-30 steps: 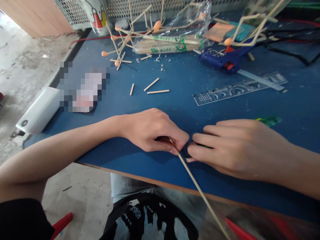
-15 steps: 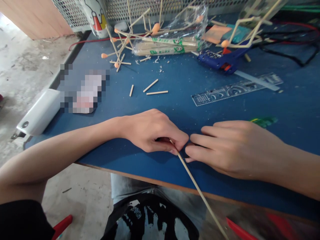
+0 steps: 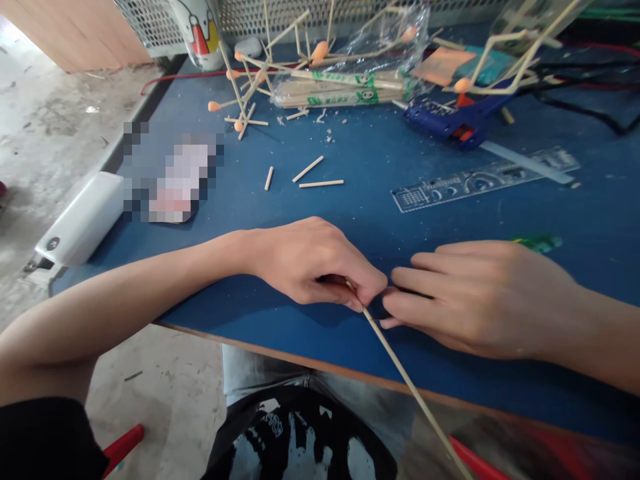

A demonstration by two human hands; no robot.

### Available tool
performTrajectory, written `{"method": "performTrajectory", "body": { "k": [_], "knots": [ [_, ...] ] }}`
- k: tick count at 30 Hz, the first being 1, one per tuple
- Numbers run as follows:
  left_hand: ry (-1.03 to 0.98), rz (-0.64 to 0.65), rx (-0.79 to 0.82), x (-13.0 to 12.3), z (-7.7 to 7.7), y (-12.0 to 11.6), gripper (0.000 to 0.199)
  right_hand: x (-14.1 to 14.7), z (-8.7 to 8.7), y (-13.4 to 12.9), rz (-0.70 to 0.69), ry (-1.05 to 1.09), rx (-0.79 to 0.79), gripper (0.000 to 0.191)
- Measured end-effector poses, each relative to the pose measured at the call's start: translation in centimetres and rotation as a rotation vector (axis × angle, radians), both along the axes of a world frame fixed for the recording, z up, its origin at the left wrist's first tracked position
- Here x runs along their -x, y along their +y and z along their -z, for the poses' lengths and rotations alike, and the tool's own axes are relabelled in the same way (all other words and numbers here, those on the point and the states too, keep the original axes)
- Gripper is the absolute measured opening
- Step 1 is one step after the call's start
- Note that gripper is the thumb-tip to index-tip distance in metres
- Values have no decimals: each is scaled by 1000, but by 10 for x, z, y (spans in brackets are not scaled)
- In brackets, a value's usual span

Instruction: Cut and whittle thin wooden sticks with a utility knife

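Note:
My left hand [image 3: 315, 263] rests on the blue table [image 3: 380, 200] near its front edge, pinching one end of a long thin bamboo stick [image 3: 410, 390]. The stick runs down and to the right, past the table edge and over my lap. My right hand [image 3: 480, 300] lies flat just to the right, its fingertips touching the left hand's fingers where the stick is held. A green-ended tool [image 3: 539, 243] sticks out from behind the right hand; the rest of it is hidden, and I cannot tell its blade or tip.
Three short cut sticks [image 3: 320, 175] lie mid-table. Behind them are a stick-and-orange-ball frame [image 3: 245, 87], a bag of skewers [image 3: 345, 90], a blue glue gun [image 3: 450, 120] and a clear stencil ruler [image 3: 480, 180]. A white box [image 3: 80, 220] sits at the left edge.
Both hands have shifted slightly to the right together, still pressed at the same spot on the stick. Nothing else on the table has moved.

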State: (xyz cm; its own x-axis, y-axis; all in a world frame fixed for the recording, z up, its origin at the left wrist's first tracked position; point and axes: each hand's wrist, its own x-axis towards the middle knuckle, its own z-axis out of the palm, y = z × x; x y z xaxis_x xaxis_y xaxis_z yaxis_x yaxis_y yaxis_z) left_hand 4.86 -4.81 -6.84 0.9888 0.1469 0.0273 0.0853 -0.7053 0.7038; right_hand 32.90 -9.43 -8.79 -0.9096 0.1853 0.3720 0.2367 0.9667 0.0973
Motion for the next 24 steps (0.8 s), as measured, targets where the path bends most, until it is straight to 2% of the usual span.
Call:
{"method": "performTrajectory", "body": {
  "k": [7,11,16,24],
  "knots": [
    [19,-15,63,0,-4,1,22,2,-9,3,-42,-39,17,38],
    [4,-4,47,0,-5,1,23,0,-4,4,-30,-8,28,36],
    [-10,-10,28,0,-6,1,23,-5,6,7,-95,15,7,37],
    [39,-9,27,0,-3,1,23,-5,5,3,-33,14,-46,29]
  ]
}}
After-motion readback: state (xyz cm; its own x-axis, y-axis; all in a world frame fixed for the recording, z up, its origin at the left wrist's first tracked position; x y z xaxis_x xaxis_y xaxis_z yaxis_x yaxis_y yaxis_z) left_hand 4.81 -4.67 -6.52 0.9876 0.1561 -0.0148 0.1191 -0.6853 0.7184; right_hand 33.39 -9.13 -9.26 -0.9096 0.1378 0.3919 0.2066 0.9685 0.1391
